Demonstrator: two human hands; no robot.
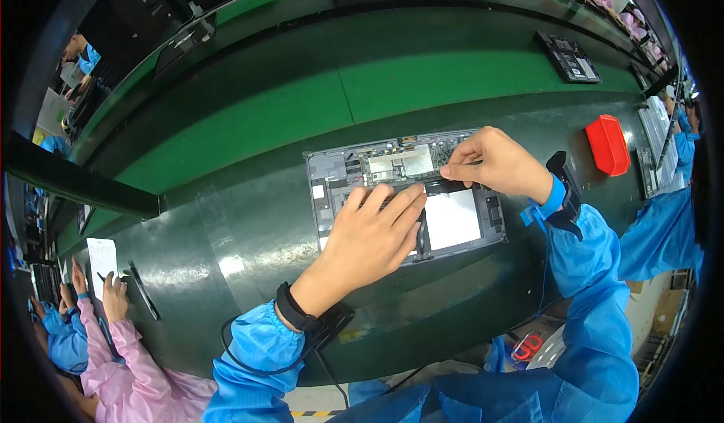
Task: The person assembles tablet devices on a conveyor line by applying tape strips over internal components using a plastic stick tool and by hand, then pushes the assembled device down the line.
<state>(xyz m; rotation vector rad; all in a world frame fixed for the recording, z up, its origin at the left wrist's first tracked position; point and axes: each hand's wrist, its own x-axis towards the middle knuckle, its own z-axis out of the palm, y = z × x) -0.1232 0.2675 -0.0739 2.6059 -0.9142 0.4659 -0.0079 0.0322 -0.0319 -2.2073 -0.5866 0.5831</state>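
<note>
An opened laptop base [494, 223] lies on the dark green bench in front of me, its inside facing up. A circuit board [403, 163] with silvery metal shields runs along its far side. My left hand [363, 231] rests across the middle of the base, fingers stretched and slightly spread, hiding part of the inside. Beside those fingertips is a bright white rectangular panel [452, 221]. At the right end of the board, my right hand [499, 160] is closed in a pinch, thumb against fingers. Whatever sits between those fingertips is too small or hidden to make out.
A red plastic bin [608, 145] stands to the right. Another opened laptop base [567, 57] lies on the raised green ledge [422, 76]. At left, a co-worker's hand [115, 298] is over a white sheet [102, 257], near a black pen-like tool [143, 291]. Cords hang from my wrists.
</note>
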